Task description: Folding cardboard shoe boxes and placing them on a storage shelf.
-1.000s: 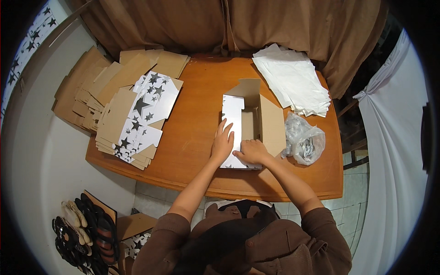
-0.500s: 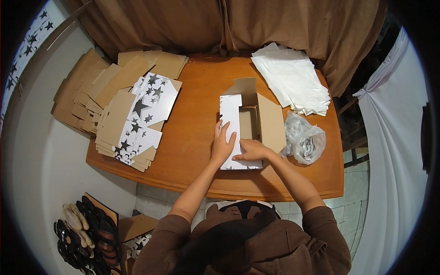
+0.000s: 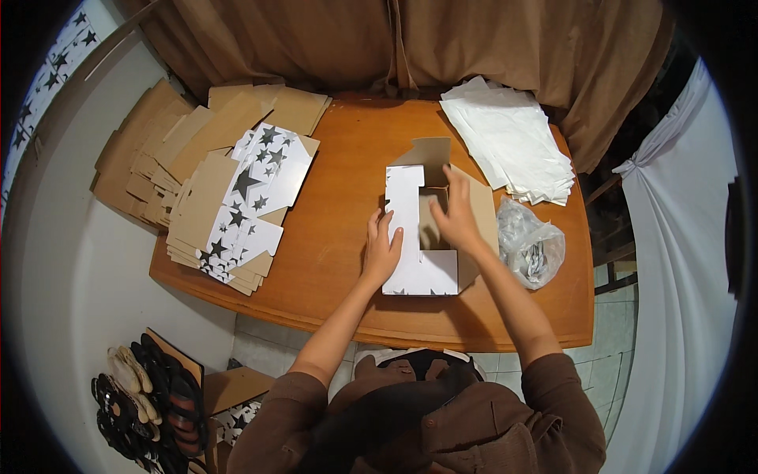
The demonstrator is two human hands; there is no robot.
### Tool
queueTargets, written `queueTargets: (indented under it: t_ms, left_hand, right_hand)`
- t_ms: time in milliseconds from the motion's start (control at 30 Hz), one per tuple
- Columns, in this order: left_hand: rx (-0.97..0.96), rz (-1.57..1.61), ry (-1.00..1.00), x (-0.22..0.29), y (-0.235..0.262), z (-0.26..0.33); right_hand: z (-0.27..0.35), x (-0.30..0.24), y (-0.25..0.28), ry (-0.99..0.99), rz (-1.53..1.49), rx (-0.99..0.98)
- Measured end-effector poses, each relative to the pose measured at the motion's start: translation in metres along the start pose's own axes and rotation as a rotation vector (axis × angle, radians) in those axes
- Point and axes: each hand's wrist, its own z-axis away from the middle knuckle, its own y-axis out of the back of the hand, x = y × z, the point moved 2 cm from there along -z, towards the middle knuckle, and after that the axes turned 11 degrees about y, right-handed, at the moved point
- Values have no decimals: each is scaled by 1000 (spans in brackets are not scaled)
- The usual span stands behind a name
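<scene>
Here the half-folded cardboard box, white outside and brown inside (image 3: 430,229), sits near the middle of the round wooden table (image 3: 339,229), a little toward its near edge. The step in hand looks like folding the box's walls into shape, and doing it well probably calls for one hand pinning the white left panel flat while the other presses the inner flap squarely along its crease, so the walls stand straight and the tabs seat without buckling.

The left hand (image 3: 382,249) lies with fingers spread and flat, palm down against the box's left white wall near its near corner; it grips nothing, only presses. The right hand (image 3: 455,213) reaches into the brown interior, fingers loosely extended and slightly curled over the inner fold; whether it pinches the flap or merely pushes on it cannot be told.

To the left lies a fanned stack of flat cardboard blanks, some white with black stars (image 3: 237,197). At the far right rests a pile of white paper sheets (image 3: 513,142), and just right of the box a crumpled clear plastic bag (image 3: 530,243).
</scene>
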Motion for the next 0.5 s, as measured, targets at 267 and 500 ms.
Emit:
queueTargets:
  t_ms: [267,500]
  left_hand:
    - [-81,-340,60,37,-10,-43]
    - [-144,-502,177,39,-20,-47]
  right_hand:
    - [-97,29,5,447,769,-142]
    - [-62,31,-15,620,571,-433]
